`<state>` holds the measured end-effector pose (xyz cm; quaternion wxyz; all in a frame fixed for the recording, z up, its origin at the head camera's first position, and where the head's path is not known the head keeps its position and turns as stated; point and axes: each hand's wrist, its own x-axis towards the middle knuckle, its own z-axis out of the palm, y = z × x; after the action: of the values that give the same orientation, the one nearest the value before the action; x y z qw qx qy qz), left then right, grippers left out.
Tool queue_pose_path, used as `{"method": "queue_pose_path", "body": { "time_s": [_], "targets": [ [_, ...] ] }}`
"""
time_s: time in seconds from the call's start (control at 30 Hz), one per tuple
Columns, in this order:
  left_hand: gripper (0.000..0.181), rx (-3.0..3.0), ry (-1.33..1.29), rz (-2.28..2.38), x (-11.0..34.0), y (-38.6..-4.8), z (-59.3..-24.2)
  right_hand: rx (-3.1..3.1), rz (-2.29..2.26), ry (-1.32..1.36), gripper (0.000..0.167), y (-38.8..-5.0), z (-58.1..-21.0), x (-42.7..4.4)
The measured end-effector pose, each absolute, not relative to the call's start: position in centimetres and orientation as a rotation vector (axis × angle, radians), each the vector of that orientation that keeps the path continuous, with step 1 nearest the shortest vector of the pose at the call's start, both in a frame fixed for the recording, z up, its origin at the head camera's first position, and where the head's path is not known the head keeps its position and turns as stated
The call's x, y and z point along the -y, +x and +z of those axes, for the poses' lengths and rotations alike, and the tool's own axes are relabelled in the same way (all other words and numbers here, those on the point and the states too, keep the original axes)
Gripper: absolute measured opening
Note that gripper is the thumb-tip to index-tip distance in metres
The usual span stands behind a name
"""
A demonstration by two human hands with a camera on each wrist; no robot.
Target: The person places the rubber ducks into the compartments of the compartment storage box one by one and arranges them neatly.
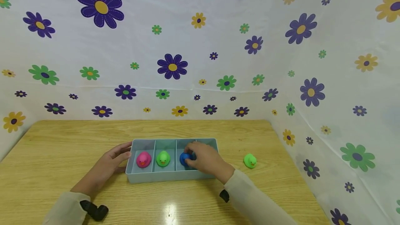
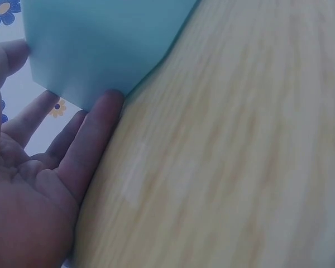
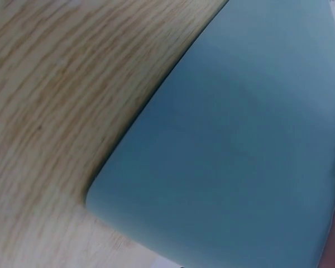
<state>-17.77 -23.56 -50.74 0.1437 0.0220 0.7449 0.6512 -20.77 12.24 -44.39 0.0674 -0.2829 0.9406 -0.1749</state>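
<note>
A grey-blue tray [image 1: 153,176] with several compartments in a row stands on the table. A pink rubber duck [image 1: 143,159] sits in its leftmost compartment and a green rubber duck [image 1: 163,158] in the one beside it. My right hand [image 1: 206,159] reaches over the front wall and pinches a blue rubber duck [image 1: 185,159] in the third compartment; the hand partly covers the fourth. At the tray's left end my left hand [image 1: 112,159] touches the wall with extended fingertips. The left wrist view shows these fingers [image 2: 95,131] against the end wall.
Another green rubber duck [image 1: 250,161] lies on the wooden table [image 1: 78,138] to the right of the tray. A flower-patterned white sheet [image 1: 140,44] hangs behind the table and along its right side.
</note>
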Motion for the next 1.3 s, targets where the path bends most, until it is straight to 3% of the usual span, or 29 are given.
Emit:
{"method": "queue_pose_path", "body": {
  "time_s": [0.47,0.83,1.3],
  "targets": [
    [0.068,-2.151,0.056,1.871,23.2,-17.7,-50.6,-2.896,-0.532,-0.908,0.033,-20.6,-44.3,-13.0],
    [0.067,-2.155,0.089,1.887,23.2,-17.5,-50.6,-3.033,-0.761,-1.014,0.032,-20.5,-44.1,-15.5],
    [0.068,-2.174,0.070,1.865,23.4,-17.6,-50.5,-3.051,-0.866,-0.821,0.034,-20.7,-43.3,-21.5]
  ]
}}
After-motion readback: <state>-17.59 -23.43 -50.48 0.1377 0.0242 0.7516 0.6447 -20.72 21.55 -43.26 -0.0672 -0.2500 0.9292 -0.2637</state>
